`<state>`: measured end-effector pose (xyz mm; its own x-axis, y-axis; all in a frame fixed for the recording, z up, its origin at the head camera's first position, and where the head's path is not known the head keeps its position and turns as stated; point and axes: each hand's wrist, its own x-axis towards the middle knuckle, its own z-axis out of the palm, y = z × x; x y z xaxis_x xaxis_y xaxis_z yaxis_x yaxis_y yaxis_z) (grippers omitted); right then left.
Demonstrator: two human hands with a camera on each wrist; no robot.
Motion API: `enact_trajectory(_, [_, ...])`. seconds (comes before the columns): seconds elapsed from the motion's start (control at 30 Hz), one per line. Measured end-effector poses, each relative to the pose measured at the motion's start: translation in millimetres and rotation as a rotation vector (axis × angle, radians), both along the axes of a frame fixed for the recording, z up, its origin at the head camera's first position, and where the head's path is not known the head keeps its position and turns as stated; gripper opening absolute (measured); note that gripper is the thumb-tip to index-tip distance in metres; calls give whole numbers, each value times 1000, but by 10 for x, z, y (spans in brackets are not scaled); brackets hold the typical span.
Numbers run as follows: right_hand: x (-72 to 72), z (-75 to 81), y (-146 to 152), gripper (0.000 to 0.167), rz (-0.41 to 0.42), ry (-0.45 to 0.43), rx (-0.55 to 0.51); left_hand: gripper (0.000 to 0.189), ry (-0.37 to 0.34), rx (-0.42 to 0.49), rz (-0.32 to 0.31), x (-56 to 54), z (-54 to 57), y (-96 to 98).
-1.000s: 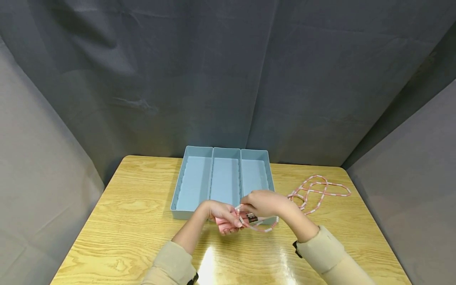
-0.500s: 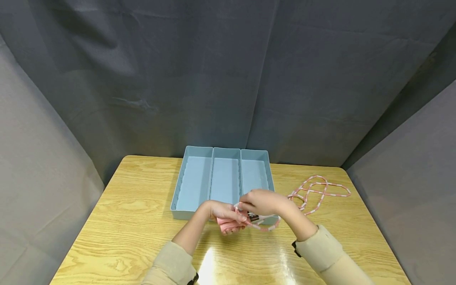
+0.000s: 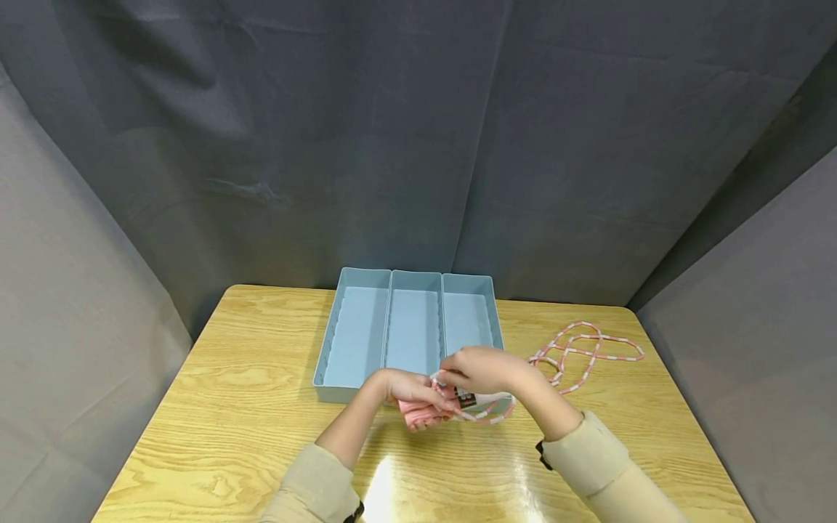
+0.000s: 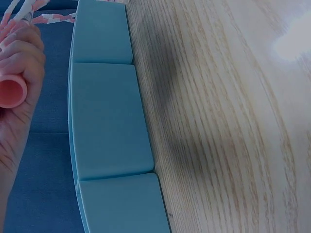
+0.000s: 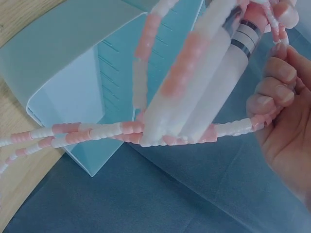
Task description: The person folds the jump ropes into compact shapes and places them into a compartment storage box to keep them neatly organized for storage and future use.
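Note:
Above the front of the blue bins, my left hand (image 3: 413,388) grips the pink handles (image 3: 418,414) of a beaded jump rope (image 3: 617,338). One hollow handle end (image 4: 13,90) shows in the left wrist view. In the right wrist view the handles' whitish ends with black bands (image 5: 218,87) lie side by side, with pink and white beads passing around and over them. My right hand (image 3: 484,369) pinches a stretch of the rope (image 5: 233,128) close to the left fingers. A loop hangs below the right hand, and the rest of the rope lies in loose loops on the table at right.
Three light blue bins (image 3: 336,394) stand side by side at the back middle of the wooden table (image 3: 229,407). A dark curtain (image 3: 327,145) hangs behind it, with grey panels (image 3: 65,327) on both sides.
The left hand with the handles has shifted slightly right. The hanging loop of rope has swung a little to the right. The rope on the table has not moved.

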<state>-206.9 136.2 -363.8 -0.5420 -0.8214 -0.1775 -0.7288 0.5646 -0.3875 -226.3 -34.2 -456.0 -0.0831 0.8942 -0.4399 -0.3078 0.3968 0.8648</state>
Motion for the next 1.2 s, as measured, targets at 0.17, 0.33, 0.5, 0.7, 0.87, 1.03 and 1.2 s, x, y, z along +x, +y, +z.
enact_trajectory(0.17, [-4,-3,-2,27,-3,-14,7,22,13,-5,-10,0,-2,7])
enact_trajectory(0.33, [-13,-16,20,27,-8,-34,8,19,4,0,-4,13,9,3])
enact_trajectory(0.5, [-49,-46,60,24,-1,-34,-35,17,-29,23,-25,24,21,1])
enact_trajectory(0.7, [-122,-113,119,23,12,-45,-70,18,-51,54,-46,32,32,-4])
enact_trajectory(0.87, [-192,-174,187,23,10,-99,-108,17,-58,61,-47,40,45,-13])
enact_trajectory(1.03, [-260,-234,273,23,-34,-196,-144,17,-69,82,-49,49,53,-19])
enact_trajectory(1.2, [-315,-303,349,22,-53,-254,-184,18,-67,83,-42,44,43,-33])
